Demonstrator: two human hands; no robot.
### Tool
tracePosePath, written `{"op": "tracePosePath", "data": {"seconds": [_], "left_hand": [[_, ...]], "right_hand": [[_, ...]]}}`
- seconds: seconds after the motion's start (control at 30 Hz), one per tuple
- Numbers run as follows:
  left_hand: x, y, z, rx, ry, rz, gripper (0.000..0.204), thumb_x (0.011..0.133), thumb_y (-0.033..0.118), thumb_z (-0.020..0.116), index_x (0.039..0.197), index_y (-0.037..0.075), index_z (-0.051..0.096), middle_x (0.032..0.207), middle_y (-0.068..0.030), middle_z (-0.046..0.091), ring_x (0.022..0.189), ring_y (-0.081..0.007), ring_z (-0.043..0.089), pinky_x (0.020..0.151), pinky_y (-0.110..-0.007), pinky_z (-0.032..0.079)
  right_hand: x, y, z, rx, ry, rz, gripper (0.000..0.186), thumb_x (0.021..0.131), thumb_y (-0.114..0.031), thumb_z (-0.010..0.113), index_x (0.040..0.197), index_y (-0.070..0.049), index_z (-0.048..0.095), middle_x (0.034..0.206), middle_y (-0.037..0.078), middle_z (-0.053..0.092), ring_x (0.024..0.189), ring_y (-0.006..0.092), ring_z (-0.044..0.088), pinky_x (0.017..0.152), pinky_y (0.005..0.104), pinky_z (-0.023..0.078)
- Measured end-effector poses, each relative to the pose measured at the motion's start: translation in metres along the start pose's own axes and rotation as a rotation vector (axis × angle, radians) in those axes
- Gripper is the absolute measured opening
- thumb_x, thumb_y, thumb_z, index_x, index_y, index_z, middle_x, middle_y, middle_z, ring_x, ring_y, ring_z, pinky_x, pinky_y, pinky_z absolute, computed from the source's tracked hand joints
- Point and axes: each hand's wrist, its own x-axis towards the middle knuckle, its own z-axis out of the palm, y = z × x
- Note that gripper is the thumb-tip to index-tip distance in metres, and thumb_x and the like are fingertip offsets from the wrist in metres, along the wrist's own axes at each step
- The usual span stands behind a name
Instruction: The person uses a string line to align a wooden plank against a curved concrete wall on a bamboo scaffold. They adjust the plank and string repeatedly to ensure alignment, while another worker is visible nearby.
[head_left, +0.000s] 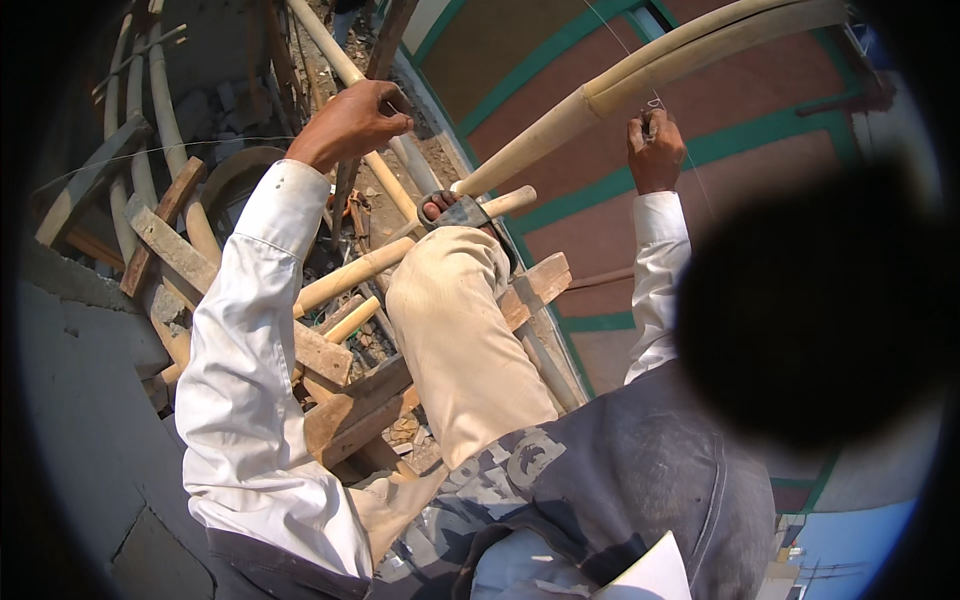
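My left hand [358,122] is raised at the upper left, thumb and fingers pinched together on a thin string. A pale line of string [200,144] runs from behind that wrist out to the left. Further right, my right hand [656,150] is closed, gripping a thin string with a small loop [655,103] just above the fingers. A thick bamboo pole [650,80] slants up to the right between the hands, its lower end close to my sandalled foot [450,210]. That foot rests by a thinner crossing bamboo pole [360,272].
Below me are rough wooden planks [365,400], rubble and more bamboo poles [168,120] at the left. A grey block wall [90,400] stands at lower left. A brown and green panelled wall [590,180] is on the right. A dark blurred shape covers part of the right side.
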Motion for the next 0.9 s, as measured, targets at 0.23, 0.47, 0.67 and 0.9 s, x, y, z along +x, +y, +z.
{"op": "tracePosePath", "data": {"seconds": [0.23,0.47,0.67,0.9], "left_hand": [[0.005,-0.025,-0.003,-0.045,0.000,-0.003,0.041,0.085,0.026,0.066,0.110,-0.006,0.064,0.098,-0.0170,0.068,0.085,-0.0233,0.066,0.079,-0.034,0.052],[-0.001,-0.006,-0.006,-0.082,0.023,0.021,0.041,0.085,0.026,0.065,0.109,-0.008,0.062,0.091,-0.0130,0.066,0.074,-0.0171,0.062,0.071,-0.032,0.051],[-0.009,-0.007,-0.014,-0.102,0.031,-0.001,0.038,0.086,0.025,0.064,0.107,-0.007,0.063,0.088,-0.0120,0.066,0.071,-0.0153,0.061,0.068,-0.030,0.051],[-0.003,-0.013,-0.006,-0.042,0.063,0.022,0.032,0.084,0.022,0.065,0.101,-0.005,0.066,0.077,-0.0122,0.066,0.068,-0.0165,0.063,0.066,-0.033,0.051]], "right_hand": [[-0.024,-0.013,-0.001,0.207,0.021,0.006,0.012,0.080,-0.009,0.070,0.086,-0.004,0.061,0.082,0.011,0.061,0.073,0.0316,0.063,0.065,0.0391,0.052],[0.022,-0.027,0.022,0.159,0.102,-0.104,0.014,0.080,-0.012,0.070,0.088,-0.006,0.060,0.085,0.011,0.061,0.079,0.0326,0.063,0.070,0.0413,0.051],[0.026,-0.024,0.030,0.105,0.105,-0.127,0.016,0.079,-0.013,0.071,0.089,-0.006,0.060,0.086,0.011,0.061,0.079,0.0327,0.063,0.072,0.0412,0.051],[0.027,-0.019,0.029,0.083,0.088,-0.211,0.016,0.079,-0.012,0.071,0.089,-0.006,0.060,0.084,0.011,0.061,0.079,0.0320,0.063,0.071,0.0403,0.052]]}}
